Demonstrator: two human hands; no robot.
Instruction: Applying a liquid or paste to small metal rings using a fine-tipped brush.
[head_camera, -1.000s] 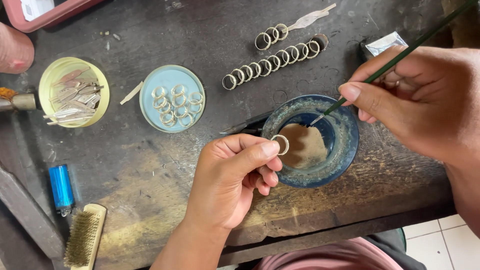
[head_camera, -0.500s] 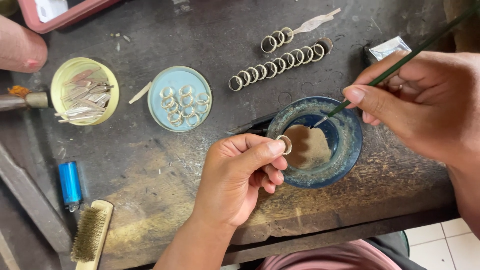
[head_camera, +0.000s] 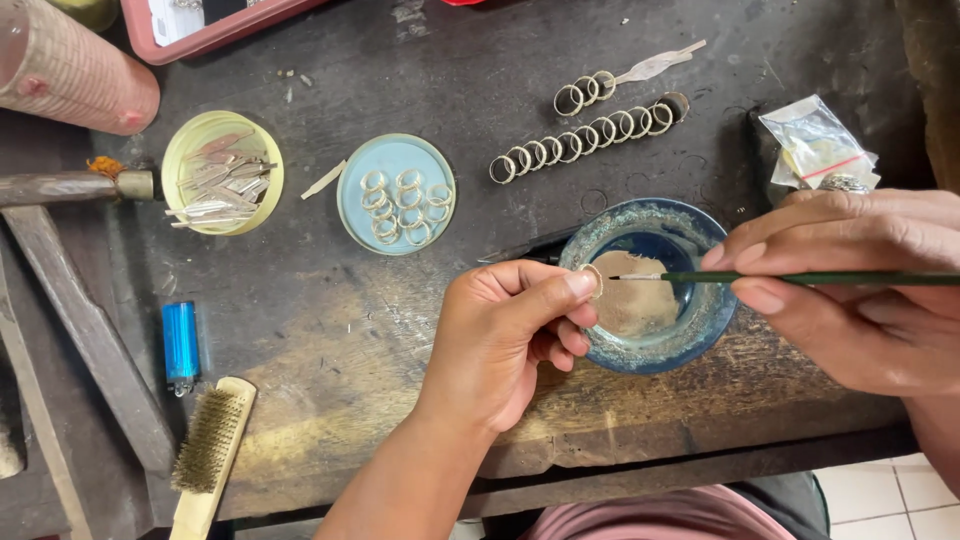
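1. The left hand (head_camera: 500, 335) pinches a small metal ring (head_camera: 592, 281) between thumb and forefinger, over the near rim of the blue bowl (head_camera: 700, 335). The grip looks light and covers only a sliver of the band; I judge that a slip would drop the ring into the pale liquid in the bowl.

2. The right hand (head_camera: 850, 290) is closed around a thin green brush (head_camera: 800, 277), its tip level with the ring and just beside it. A nudge harder than a dab could, I think, push the ring out of the fingers.

3. The brush tip looks wet. Too much liquid may run onto the fingertips holding the ring and make the hold slick.

4. The bowl sits close to the front edge of the worn bench (head_camera: 330, 330). A wrist bumping it might tip it toward the person's lap.

5. Rows of rings (head_camera: 585, 135) lie loose on the bench beyond the bowl, and more lie in a pale blue lid (head_camera: 352, 205). A sweeping sleeve or hand could scatter them.

6. A blue lighter (head_camera: 180, 343) and a wire brush (head_camera: 208, 445) lie well apart to the left, out of harm's way.
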